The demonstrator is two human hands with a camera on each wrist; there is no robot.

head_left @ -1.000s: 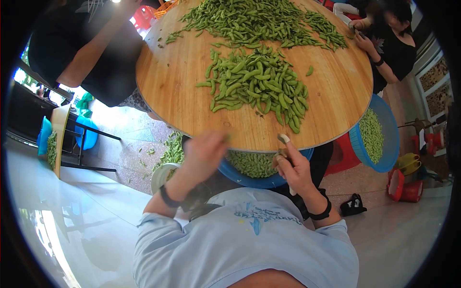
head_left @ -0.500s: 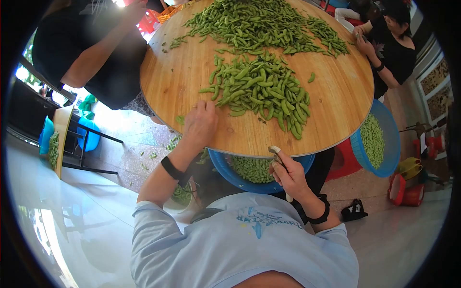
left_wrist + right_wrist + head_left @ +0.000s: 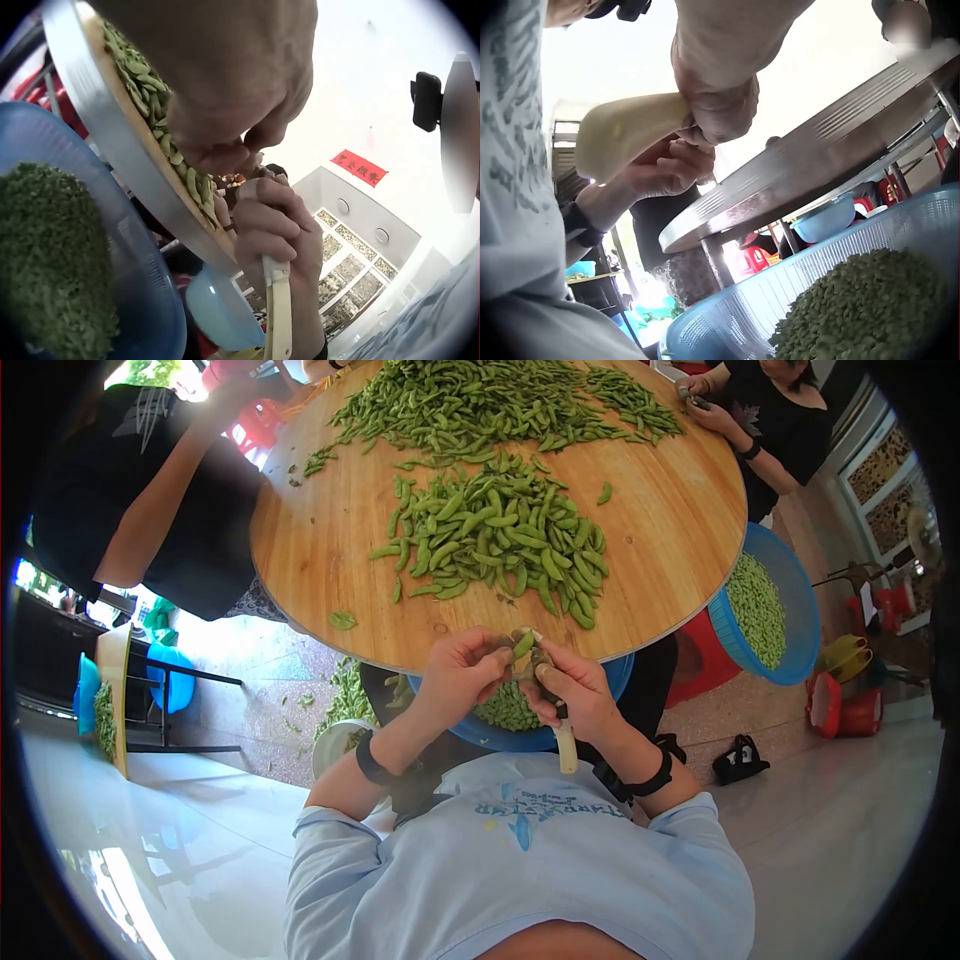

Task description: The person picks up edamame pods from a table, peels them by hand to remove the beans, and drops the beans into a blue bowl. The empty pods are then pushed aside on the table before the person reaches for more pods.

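Both hands meet just over the near table edge, in front of the chest. My left hand (image 3: 458,678) pinches a green soybean pod (image 3: 523,647) at its fingertips, held against the right hand's fingers. My right hand (image 3: 583,698) grips a tool with a cream handle (image 3: 567,750); the handle sticks out below the fist, and its working end is hidden. White wrapping covers a right fingertip (image 3: 532,634). Beyond the hands, a pile of pods (image 3: 490,540) lies on the round wooden table (image 3: 660,570). Below them, shelled beans (image 3: 507,710) fill a blue basin (image 3: 618,678).
A larger heap of pods (image 3: 470,410) covers the table's far side. A flat green leaf (image 3: 343,620) lies near the left rim. Another blue basin (image 3: 795,620) of beans stands right. Pods (image 3: 348,695) lie on the floor beside a white bucket (image 3: 330,750). Two people sit around the table.
My left hand went from low over the table edge to the near pile, then came back to the right hand with a pod. A green leaf now lies on the table. The right hand keeps its tool.
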